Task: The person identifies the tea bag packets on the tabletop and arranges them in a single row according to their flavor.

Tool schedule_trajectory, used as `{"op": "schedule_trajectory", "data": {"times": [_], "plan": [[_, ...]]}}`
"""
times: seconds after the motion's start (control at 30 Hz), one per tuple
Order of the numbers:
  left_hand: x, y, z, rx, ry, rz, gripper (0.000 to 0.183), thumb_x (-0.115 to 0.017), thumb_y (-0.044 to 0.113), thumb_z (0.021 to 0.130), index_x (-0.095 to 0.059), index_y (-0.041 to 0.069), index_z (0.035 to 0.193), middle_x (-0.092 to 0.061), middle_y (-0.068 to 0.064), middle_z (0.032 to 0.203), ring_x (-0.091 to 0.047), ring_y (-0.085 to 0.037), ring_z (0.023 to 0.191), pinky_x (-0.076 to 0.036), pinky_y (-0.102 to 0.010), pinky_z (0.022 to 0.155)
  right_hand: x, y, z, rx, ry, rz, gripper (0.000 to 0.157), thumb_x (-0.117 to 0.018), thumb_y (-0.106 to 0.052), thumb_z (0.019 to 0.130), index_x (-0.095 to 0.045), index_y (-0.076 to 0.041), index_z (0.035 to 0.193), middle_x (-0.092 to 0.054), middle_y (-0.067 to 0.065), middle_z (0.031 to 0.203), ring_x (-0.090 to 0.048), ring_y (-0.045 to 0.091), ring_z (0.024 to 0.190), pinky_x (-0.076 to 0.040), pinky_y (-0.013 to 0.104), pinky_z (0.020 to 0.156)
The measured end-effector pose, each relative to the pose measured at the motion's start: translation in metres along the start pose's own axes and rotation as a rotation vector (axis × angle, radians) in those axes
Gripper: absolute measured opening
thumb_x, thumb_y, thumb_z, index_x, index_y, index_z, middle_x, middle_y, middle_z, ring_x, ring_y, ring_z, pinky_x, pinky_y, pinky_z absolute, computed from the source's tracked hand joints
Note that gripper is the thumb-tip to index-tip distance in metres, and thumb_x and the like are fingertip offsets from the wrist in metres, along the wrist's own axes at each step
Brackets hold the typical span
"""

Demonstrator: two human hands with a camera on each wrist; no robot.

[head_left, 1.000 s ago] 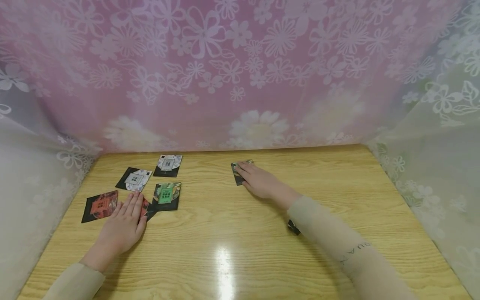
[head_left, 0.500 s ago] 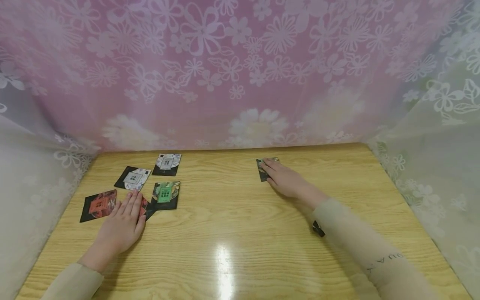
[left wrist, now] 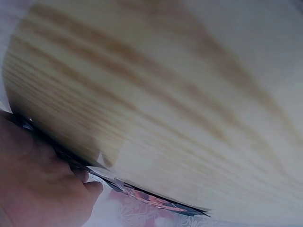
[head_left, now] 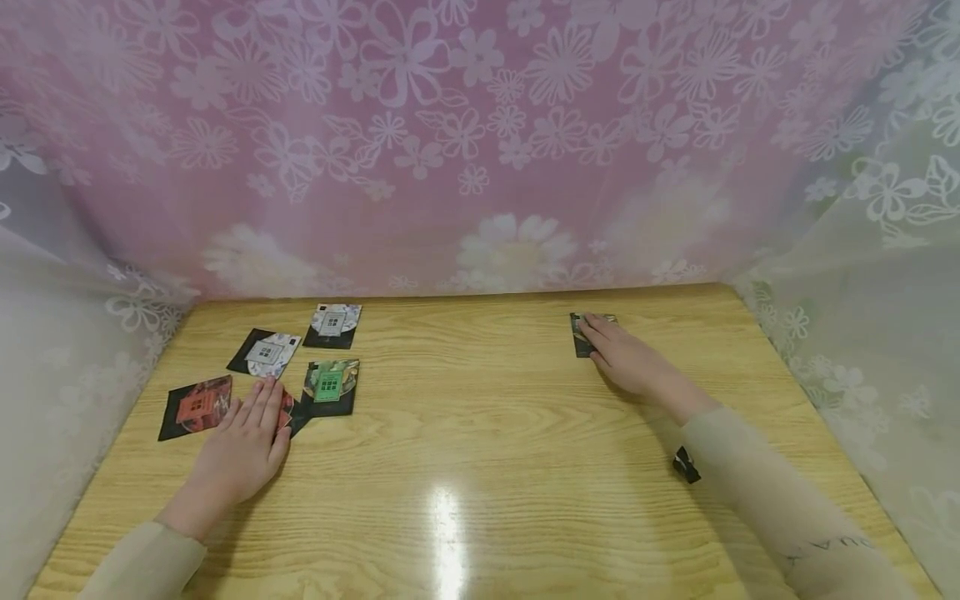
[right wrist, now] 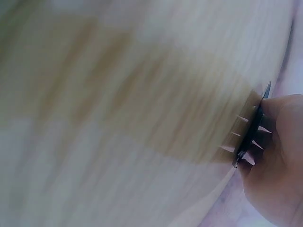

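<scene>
In the head view my left hand (head_left: 240, 454) lies with straight fingers on a red and black flat sachet (head_left: 286, 412), which it mostly covers. Far to the right, my right hand (head_left: 630, 360) rests extended fingers on a green and black sachet (head_left: 580, 340); only its left and top edges show. Around the left hand lie another red sachet (head_left: 198, 406), a white and black sachet (head_left: 265, 353), a second white one (head_left: 332, 324) and a green one (head_left: 330, 387). The right wrist view shows the covered sachet edge-on, a dark strip (right wrist: 249, 130) under the fingers.
The wooden table (head_left: 450, 433) is bounded at the back by a pink floral curtain (head_left: 480, 167) and at both sides by pale lace cloth (head_left: 847, 333). A small black object (head_left: 686, 465) sits at the right sleeve's cuff.
My right hand has slid rightward across the table, carrying the green sachet under its fingers from near the middle to the right. The left hand and its surrounding sachets have stayed put.
</scene>
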State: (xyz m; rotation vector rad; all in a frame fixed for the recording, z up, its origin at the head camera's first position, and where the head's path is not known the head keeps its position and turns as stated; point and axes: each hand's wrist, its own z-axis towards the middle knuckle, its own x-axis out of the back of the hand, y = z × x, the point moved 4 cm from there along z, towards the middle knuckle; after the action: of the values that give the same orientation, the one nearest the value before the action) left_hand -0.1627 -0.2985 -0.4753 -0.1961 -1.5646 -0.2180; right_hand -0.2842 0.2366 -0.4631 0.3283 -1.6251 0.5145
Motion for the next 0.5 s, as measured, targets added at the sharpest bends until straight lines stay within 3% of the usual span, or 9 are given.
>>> {"op": "schedule_trajectory", "data": {"times": [0.5], "plan": [[0.0, -0.001, 0.001, 0.017, -0.033, -0.014, 0.066, -0.032, 0.036, 0.102, -0.009, -0.003, 0.15, -0.011, -0.024, 0.155, -0.011, -0.039, 0.143, -0.018, -0.06, 0.112, 0.005, 0.041, -0.038, -0.053, -0.013, 0.021, 0.057, -0.045, -0.011, 0.098, -0.021, 0.003, 0.149, -0.016, 0.025, 0.154, -0.015, 0.042, 0.141, -0.018, 0.058, 0.113]]}}
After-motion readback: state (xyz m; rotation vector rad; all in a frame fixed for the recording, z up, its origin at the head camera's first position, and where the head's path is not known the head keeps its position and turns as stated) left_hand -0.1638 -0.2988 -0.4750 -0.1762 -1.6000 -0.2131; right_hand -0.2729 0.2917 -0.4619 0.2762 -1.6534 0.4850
